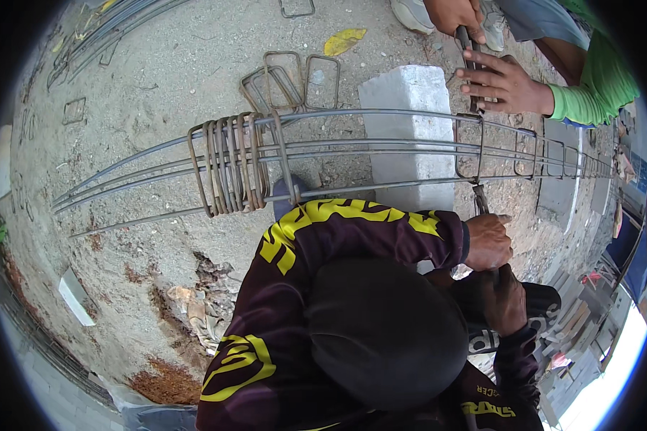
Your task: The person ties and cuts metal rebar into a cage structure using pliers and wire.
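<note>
My left hand (487, 241) is closed around a dark metal tool (480, 200) that looks like pincers. Its head meets the near bar at the corner of a rectangular stirrup (469, 178). Just below, my right hand (505, 302) is closed near the left wrist; what it holds is hidden. The long steel bars (323, 153) form a narrow cage running left to right. Several stirrups (230, 169) are bunched around its left part. Across the cage, a co-worker's hand (507, 85) in a green sleeve steadies another dark tool (469, 61) at the far bar.
A white block (407, 136) stands beneath the cage. Loose stirrups (287, 80) and a yellow leaf (345, 42) lie beyond on sandy ground. More bars (118, 25) lie at upper left. A pale block (75, 298) and rubble (201, 309) are at lower left.
</note>
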A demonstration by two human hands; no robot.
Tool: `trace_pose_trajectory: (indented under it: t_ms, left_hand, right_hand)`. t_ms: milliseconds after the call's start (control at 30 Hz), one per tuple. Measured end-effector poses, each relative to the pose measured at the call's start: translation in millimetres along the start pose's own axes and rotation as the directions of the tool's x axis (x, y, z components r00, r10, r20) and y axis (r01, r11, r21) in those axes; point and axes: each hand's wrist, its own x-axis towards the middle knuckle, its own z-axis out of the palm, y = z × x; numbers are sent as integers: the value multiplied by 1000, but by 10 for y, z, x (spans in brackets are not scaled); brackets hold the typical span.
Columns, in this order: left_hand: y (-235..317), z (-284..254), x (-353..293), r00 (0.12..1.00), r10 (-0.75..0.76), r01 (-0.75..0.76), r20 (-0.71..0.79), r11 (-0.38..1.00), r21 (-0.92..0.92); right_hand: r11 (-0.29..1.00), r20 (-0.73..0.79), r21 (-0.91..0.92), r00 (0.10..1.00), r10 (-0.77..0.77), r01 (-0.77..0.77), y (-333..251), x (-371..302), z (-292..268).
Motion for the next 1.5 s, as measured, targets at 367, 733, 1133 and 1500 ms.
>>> trace_pose_trajectory:
  t_ms: [367,733,1133,1500]
  left_hand:
    - [69,-944,-529,983,73,-18,-171,951,308]
    - [466,-1953,-1573,481,-870,422,-112,342,-840]
    - [500,-2694,-2133,403,-914,470,-39,243,-849]
    - [618,-2523,-2328,485,-865,568,-128,424,-705]
  right_hand:
    - [-119,660,734,743,-105,-669,-114,-67,-9]
    - [835,207,551,971,-120,-14,-940,754,233]
    - [480,580,750,801,-145,-456,-1047,650,316]
    - [941,-100,280,969,226,-191,-745,253,804]
